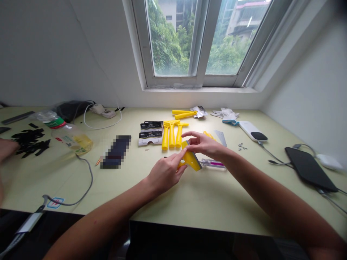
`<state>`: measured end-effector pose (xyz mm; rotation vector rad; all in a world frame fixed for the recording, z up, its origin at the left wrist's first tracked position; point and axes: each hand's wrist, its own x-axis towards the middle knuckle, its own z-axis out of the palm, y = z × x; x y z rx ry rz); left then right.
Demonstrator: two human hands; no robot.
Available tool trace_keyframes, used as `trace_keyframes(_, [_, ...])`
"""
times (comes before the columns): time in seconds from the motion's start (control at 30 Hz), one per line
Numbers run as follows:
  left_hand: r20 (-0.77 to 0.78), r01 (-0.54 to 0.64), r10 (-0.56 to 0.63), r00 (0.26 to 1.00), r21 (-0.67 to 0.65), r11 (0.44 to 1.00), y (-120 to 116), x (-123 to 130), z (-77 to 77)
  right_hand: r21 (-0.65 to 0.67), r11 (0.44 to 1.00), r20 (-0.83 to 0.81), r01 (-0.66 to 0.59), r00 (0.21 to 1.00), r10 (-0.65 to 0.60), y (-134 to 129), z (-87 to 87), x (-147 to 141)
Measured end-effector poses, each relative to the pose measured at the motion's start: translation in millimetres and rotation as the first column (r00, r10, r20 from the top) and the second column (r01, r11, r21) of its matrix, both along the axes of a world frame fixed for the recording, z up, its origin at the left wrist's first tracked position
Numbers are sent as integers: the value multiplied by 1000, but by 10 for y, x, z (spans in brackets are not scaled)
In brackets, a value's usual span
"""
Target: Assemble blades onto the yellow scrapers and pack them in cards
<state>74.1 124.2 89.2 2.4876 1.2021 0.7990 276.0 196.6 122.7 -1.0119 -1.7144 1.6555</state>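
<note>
- Over the near edge of the pale green bench [217, 206], the left hand [165, 175] is closed in a pinch on a yellow plastic scraper head [191, 160], which sits between both hands above the bench.
- The right hand [203, 144] is partly open, its thumb and fingertips [187, 134] gripping the scraper head's upper corner.
- Just beyond lies a screwdriver with a clear, purple-striped handle [213, 164].
- A flat metal blade [221, 138] lies near the right hand.
- Further on stand yellow plastic scraper handles [171, 134] beside black-and-white packaging cards [150, 133].
- To the left, a blurred dark rectangle [115, 151] and a clear plastic bottle [73, 139] lie on the bench.
- At far left, another person's hand [7, 150] is beside black strips [29, 142].
- To the right lies a black tablet [309, 169].
</note>
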Motion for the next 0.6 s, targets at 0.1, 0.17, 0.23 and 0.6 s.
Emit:
trace_keyframes(0.1, [44, -39, 42, 998, -68, 997, 0, 4, 19, 0, 1000, 2, -25, 1000, 25, -2, 4, 11])
trace_keyframes(0.17, [60, -51, 56, 997, -87, 995, 2, 6, 29, 23, 999, 11, -25, 1000, 25, -6, 10, 15])
trace_keyframes(0.23, [69, -43, 49, 996, -84, 995, 4, 7, 34, 57, 998, 23, -15, 1000, 13, -7, 11, 16])
trace_keyframes(0.6, [87, -28, 32, 996, -49, 998, 5, 5, 36, 144, 990, 50, 8, 999, -15, -5, -22, 1])
